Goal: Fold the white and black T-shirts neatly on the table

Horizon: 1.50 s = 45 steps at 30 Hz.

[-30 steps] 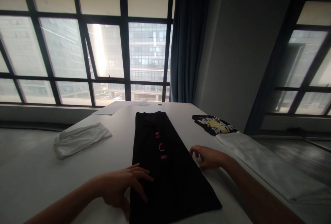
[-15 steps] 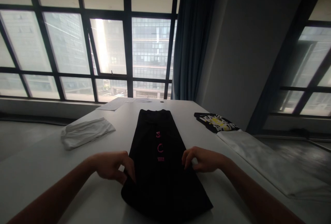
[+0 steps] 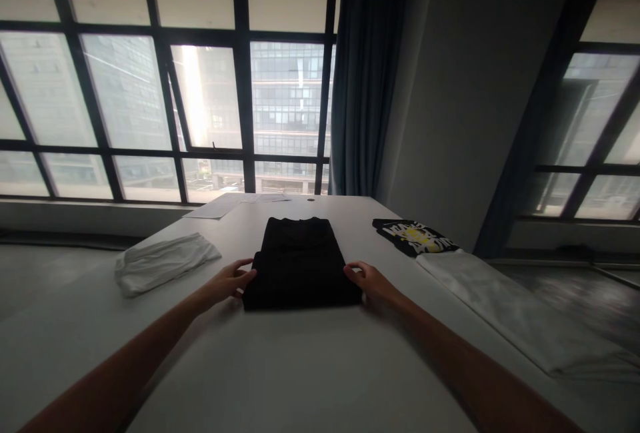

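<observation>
A black garment (image 3: 299, 261) lies folded in half on the white table (image 3: 280, 366), its pink print hidden inside the fold. My left hand (image 3: 231, 280) touches its near left corner with fingers spread. Touching the near right corner is my right hand (image 3: 364, 278), fingers also apart. Both arms reach far forward over the table. Neither hand grips the cloth.
A folded white cloth (image 3: 163, 262) lies to the left. A black shirt with yellow print (image 3: 414, 238) and a long white cloth (image 3: 505, 316) lie on the right. Papers (image 3: 225, 205) rest at the far edge by the windows.
Both hands took the near end of the black garment and carried it away from me onto the far end. The garment is now half as long and the pink print is covered.
</observation>
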Each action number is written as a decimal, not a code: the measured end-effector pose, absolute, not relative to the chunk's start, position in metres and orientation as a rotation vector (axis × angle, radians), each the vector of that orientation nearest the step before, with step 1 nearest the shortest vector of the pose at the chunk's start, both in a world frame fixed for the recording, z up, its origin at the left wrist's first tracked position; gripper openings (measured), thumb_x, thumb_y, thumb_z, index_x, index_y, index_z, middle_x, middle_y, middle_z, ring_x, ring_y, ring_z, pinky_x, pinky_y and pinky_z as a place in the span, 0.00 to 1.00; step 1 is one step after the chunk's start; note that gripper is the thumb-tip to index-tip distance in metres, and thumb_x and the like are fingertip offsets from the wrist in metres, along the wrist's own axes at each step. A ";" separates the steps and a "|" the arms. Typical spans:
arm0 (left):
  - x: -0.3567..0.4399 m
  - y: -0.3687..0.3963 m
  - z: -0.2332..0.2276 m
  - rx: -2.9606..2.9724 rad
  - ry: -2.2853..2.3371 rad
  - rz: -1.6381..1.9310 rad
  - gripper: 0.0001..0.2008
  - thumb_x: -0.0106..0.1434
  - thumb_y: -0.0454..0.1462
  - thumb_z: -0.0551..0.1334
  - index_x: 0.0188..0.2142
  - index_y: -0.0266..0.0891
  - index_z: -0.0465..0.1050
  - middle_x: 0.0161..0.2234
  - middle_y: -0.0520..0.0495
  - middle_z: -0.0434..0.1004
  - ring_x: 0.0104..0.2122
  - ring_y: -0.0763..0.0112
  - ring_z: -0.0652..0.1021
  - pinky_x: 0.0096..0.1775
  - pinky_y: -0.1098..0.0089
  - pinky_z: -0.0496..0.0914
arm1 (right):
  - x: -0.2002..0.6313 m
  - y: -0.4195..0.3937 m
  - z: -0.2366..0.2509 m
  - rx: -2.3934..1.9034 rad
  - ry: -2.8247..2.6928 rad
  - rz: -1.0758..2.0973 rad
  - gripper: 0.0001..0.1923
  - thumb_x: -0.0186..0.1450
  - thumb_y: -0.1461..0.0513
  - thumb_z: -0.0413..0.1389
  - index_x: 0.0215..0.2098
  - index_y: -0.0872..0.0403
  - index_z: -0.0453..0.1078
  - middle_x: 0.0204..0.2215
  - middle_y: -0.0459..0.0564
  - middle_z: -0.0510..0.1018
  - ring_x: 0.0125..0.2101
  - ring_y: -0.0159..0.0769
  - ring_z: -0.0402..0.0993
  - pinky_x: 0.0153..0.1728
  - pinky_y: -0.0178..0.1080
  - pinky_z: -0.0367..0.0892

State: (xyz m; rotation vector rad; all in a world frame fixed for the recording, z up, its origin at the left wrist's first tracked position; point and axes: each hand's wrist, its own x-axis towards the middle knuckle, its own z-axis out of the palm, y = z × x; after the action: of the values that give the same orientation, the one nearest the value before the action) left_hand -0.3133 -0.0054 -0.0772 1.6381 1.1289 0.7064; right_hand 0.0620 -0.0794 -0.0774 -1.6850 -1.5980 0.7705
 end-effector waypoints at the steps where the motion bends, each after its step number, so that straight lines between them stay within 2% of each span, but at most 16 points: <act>1: -0.316 -0.005 -0.078 1.705 1.140 0.670 0.44 0.49 0.60 0.67 0.59 0.38 0.64 0.36 0.46 0.74 0.31 0.68 0.75 0.32 0.69 0.69 | 0.063 -0.081 -0.077 -1.671 -1.622 0.763 0.33 0.62 0.43 0.55 0.54 0.59 0.64 0.23 0.43 0.68 0.21 0.29 0.62 0.24 0.33 0.59; 4: -0.320 -0.009 -0.076 1.893 1.103 0.540 0.39 0.51 0.55 0.69 0.57 0.38 0.67 0.33 0.49 0.73 0.30 0.69 0.74 0.32 0.69 0.68 | 0.064 -0.085 -0.074 -1.608 -1.689 0.744 0.33 0.57 0.47 0.61 0.54 0.58 0.66 0.20 0.39 0.63 0.22 0.29 0.60 0.26 0.34 0.57; 8: -0.323 -0.017 -0.068 1.985 0.891 0.487 0.32 0.53 0.49 0.70 0.55 0.40 0.70 0.34 0.50 0.75 0.34 0.66 0.75 0.37 0.66 0.70 | 0.063 -0.088 -0.071 -1.402 -1.645 0.667 0.28 0.56 0.50 0.61 0.49 0.57 0.69 0.22 0.40 0.62 0.25 0.30 0.60 0.29 0.35 0.59; 11: -0.322 -0.017 -0.069 1.928 0.743 0.569 0.30 0.54 0.45 0.70 0.55 0.39 0.69 0.39 0.47 0.76 0.38 0.64 0.76 0.40 0.64 0.71 | 0.062 -0.090 -0.071 -1.291 -1.588 0.719 0.27 0.56 0.50 0.60 0.49 0.56 0.70 0.25 0.42 0.64 0.28 0.32 0.63 0.32 0.36 0.61; 15: -0.317 -0.013 -0.073 1.902 0.778 0.822 0.25 0.56 0.46 0.68 0.50 0.39 0.71 0.43 0.45 0.75 0.40 0.63 0.76 0.42 0.64 0.71 | 0.064 -0.087 -0.076 -1.362 -1.591 0.738 0.26 0.56 0.50 0.58 0.49 0.55 0.69 0.28 0.43 0.66 0.30 0.33 0.65 0.32 0.36 0.62; 18: -0.312 -0.015 -0.075 1.923 0.868 0.847 0.26 0.54 0.47 0.68 0.49 0.38 0.72 0.43 0.45 0.75 0.36 0.64 0.77 0.39 0.64 0.72 | 0.066 -0.083 -0.081 -1.498 -1.645 0.678 0.20 0.57 0.55 0.57 0.46 0.56 0.69 0.27 0.42 0.66 0.27 0.30 0.63 0.31 0.35 0.61; 22: -0.309 -0.021 -0.073 1.974 1.039 0.640 0.25 0.51 0.47 0.69 0.47 0.39 0.74 0.42 0.45 0.74 0.30 0.68 0.75 0.33 0.66 0.72 | 0.066 -0.086 -0.074 -1.614 -1.747 0.694 0.18 0.57 0.60 0.58 0.46 0.56 0.70 0.27 0.42 0.66 0.26 0.29 0.64 0.31 0.34 0.62; 25: -0.313 -0.029 -0.064 1.916 1.070 0.502 0.29 0.50 0.45 0.70 0.51 0.41 0.72 0.39 0.48 0.73 0.31 0.67 0.76 0.33 0.66 0.73 | 0.069 -0.097 -0.058 -1.565 -1.778 0.914 0.26 0.56 0.57 0.62 0.52 0.55 0.67 0.28 0.42 0.67 0.27 0.28 0.65 0.28 0.32 0.63; 29: -0.324 -0.044 -0.045 1.820 0.968 0.208 0.36 0.48 0.42 0.73 0.58 0.50 0.68 0.31 0.55 0.69 0.29 0.69 0.76 0.33 0.66 0.76 | 0.083 -0.115 -0.038 -1.486 -1.787 1.476 0.41 0.52 0.54 0.67 0.61 0.52 0.60 0.29 0.41 0.70 0.28 0.30 0.71 0.29 0.33 0.69; 31: -0.327 -0.049 -0.037 1.815 0.905 0.089 0.36 0.48 0.43 0.73 0.58 0.52 0.69 0.27 0.57 0.67 0.27 0.70 0.76 0.33 0.66 0.77 | 0.090 -0.120 -0.034 -1.479 -1.801 1.736 0.43 0.50 0.54 0.69 0.60 0.53 0.61 0.28 0.41 0.70 0.29 0.33 0.74 0.32 0.37 0.73; 33: -0.327 -0.050 -0.034 1.818 0.895 0.029 0.35 0.50 0.47 0.72 0.58 0.51 0.69 0.26 0.57 0.68 0.26 0.70 0.76 0.32 0.66 0.77 | 0.094 -0.121 -0.034 -1.481 -1.790 1.849 0.42 0.50 0.53 0.69 0.59 0.55 0.62 0.27 0.42 0.71 0.30 0.35 0.77 0.33 0.39 0.75; 37: -0.320 -0.037 -0.048 1.828 1.091 0.201 0.39 0.53 0.57 0.66 0.59 0.41 0.68 0.24 0.54 0.70 0.24 0.70 0.75 0.29 0.68 0.74 | 0.088 -0.111 -0.044 -1.590 -1.707 1.627 0.37 0.57 0.48 0.65 0.59 0.54 0.62 0.31 0.46 0.74 0.27 0.33 0.76 0.28 0.37 0.75; 39: -0.315 -0.028 -0.060 1.842 1.184 0.359 0.40 0.52 0.58 0.65 0.58 0.37 0.69 0.24 0.54 0.71 0.22 0.72 0.72 0.27 0.70 0.71 | 0.080 -0.102 -0.054 -1.622 -1.617 1.388 0.34 0.60 0.46 0.61 0.59 0.53 0.63 0.33 0.48 0.74 0.25 0.29 0.73 0.25 0.33 0.73; 41: -0.310 -0.020 -0.071 1.872 1.228 0.488 0.39 0.51 0.57 0.65 0.56 0.36 0.71 0.28 0.51 0.74 0.22 0.74 0.70 0.26 0.71 0.68 | 0.070 -0.093 -0.064 -1.618 -1.523 1.194 0.31 0.62 0.47 0.60 0.58 0.52 0.63 0.35 0.49 0.75 0.25 0.28 0.71 0.24 0.31 0.70; 43: -0.307 -0.017 -0.076 1.940 1.249 0.593 0.35 0.50 0.54 0.67 0.53 0.37 0.73 0.33 0.47 0.77 0.23 0.73 0.70 0.28 0.70 0.68 | 0.062 -0.086 -0.072 -1.596 -1.500 1.049 0.29 0.62 0.52 0.62 0.58 0.52 0.65 0.37 0.50 0.76 0.28 0.30 0.72 0.27 0.32 0.71; 45: -0.305 -0.018 -0.074 2.042 1.236 0.687 0.32 0.50 0.52 0.67 0.51 0.37 0.76 0.33 0.47 0.78 0.25 0.72 0.71 0.30 0.68 0.68 | 0.056 -0.082 -0.076 -1.542 -1.563 0.901 0.24 0.59 0.60 0.63 0.53 0.53 0.70 0.39 0.51 0.77 0.34 0.33 0.75 0.35 0.35 0.72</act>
State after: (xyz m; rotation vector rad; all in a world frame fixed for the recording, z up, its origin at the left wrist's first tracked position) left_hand -0.3051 -0.0175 -0.0740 2.0418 1.2362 0.6873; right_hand 0.0562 -0.0816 -0.0757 -1.5423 -1.5627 0.9011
